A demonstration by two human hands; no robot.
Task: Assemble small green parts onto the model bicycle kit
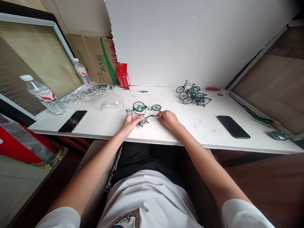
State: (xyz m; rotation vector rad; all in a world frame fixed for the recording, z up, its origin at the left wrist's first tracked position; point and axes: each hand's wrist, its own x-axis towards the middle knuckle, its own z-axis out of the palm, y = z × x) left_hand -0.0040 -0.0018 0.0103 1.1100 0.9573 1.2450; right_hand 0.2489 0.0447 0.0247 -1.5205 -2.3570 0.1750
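Note:
A small green model bicycle (pixel 140 109) lies on its side on the white table (pixel 166 129), partly assembled, with a loose wheel (pixel 156 107) beside it. My left hand (pixel 132 122) is closed on the bicycle's frame near the front edge. My right hand (pixel 169 119) sits just right of it, its fingers pinched on a thin silvery tool or part (pixel 158 117) that points at the frame. What exactly the pinched piece is I cannot make out.
A cluster of finished model bicycles (pixel 193 95) stands at the back right. Black phones lie at the left (pixel 72 121) and right (pixel 233 126). Water bottles (pixel 44 95), plastic bags with parts (pixel 95 93), a red box (pixel 123 77) and a cardboard carton (pixel 99 58) crowd the back left.

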